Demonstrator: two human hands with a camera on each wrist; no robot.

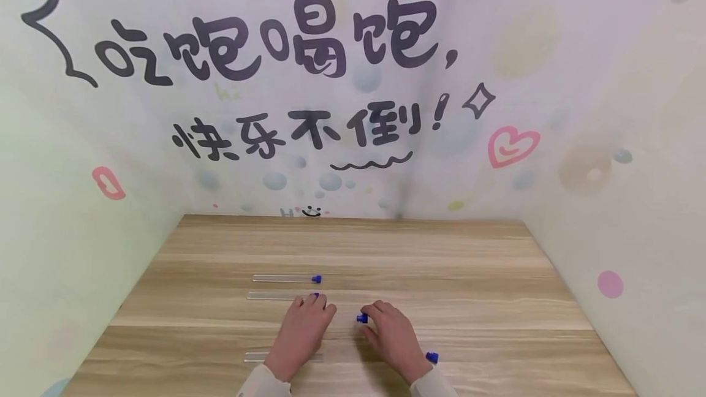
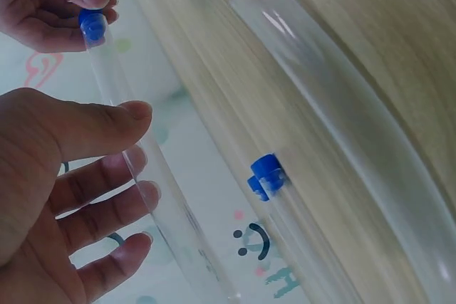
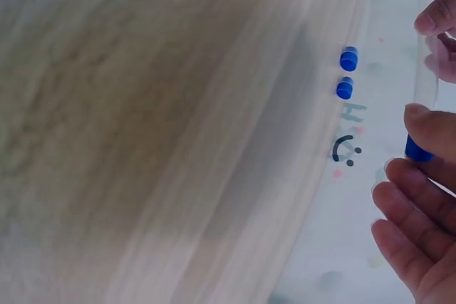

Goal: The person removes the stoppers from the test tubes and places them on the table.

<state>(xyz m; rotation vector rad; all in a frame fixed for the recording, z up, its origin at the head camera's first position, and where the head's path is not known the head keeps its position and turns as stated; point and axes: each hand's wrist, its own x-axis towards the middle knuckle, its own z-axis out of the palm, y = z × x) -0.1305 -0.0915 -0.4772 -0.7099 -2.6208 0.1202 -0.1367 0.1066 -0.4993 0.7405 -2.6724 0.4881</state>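
My left hand (image 1: 303, 331) pinches a clear test tube (image 2: 167, 183) between thumb and fingertips, the tube pointing toward the right hand. At the tube's mouth, a blue cap (image 2: 92, 25) is gripped by my right hand (image 1: 390, 334). That same cap (image 3: 418, 149) shows under the right thumb in the right wrist view. How deep the cap sits in the tube I cannot tell. Beyond the left hand lie two clear tubes with blue caps, a farther one (image 1: 284, 279) and a nearer one (image 1: 273, 295), partly behind the fingers. An uncapped tube (image 1: 255, 357) lies partly hidden under the left forearm.
A loose blue cap (image 1: 432, 357) lies on the wood-grain table (image 1: 496, 280), close to the right wrist. Printed white walls (image 1: 353, 189) stand along the table's back and both sides.
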